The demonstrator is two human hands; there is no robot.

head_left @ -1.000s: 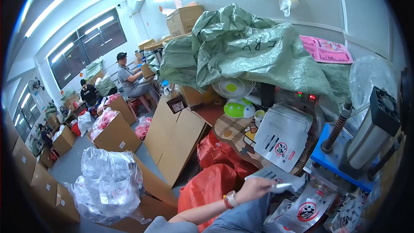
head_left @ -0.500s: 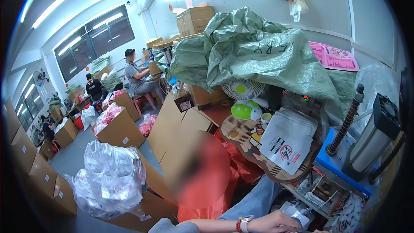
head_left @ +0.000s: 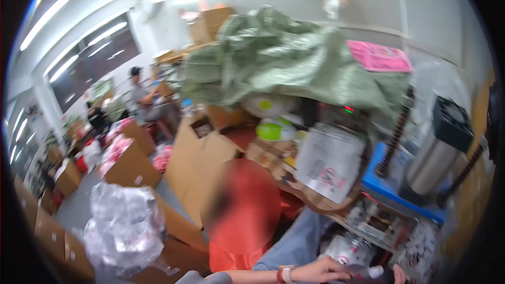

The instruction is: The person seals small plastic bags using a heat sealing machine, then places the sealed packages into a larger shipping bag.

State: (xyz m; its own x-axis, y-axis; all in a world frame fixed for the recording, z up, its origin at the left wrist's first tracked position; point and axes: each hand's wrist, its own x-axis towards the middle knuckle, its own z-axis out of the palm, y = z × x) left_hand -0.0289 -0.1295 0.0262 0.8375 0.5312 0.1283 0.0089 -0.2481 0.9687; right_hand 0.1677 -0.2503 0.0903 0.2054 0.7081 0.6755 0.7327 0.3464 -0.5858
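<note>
At the bottom edge, my left hand (head_left: pixel 325 270), with a beaded bracelet and a pale watch on its wrist, has its fingers curled over a dark, smooth item (head_left: pixel 363 271) with a white tip. Blur hides what kind of thing it is. Only a few fingers of my right hand (head_left: pixel 400 275) show, close to the item's other end; their grip cannot be made out. Just above the hands lie clear plastic packages (head_left: pixel 347 250) with printing. My jean-clad leg (head_left: pixel 297 239) is beside them.
A machine with a blue plate (head_left: pixel 392 179) and metal cylinder (head_left: pixel 432 152) stands at right. White printed sheets (head_left: pixel 329 163) lie on a brown board (head_left: pixel 268 155). Plastic bags (head_left: pixel 123 226), cartons (head_left: pixel 181 163) and a red bag (head_left: pixel 239 260) crowd the left. A person (head_left: pixel 150 97) sits farther back.
The view has swung, so the scene sits further left and is blurred. More of the item in my left hand shows now, and fingers of my right hand have come into view.
</note>
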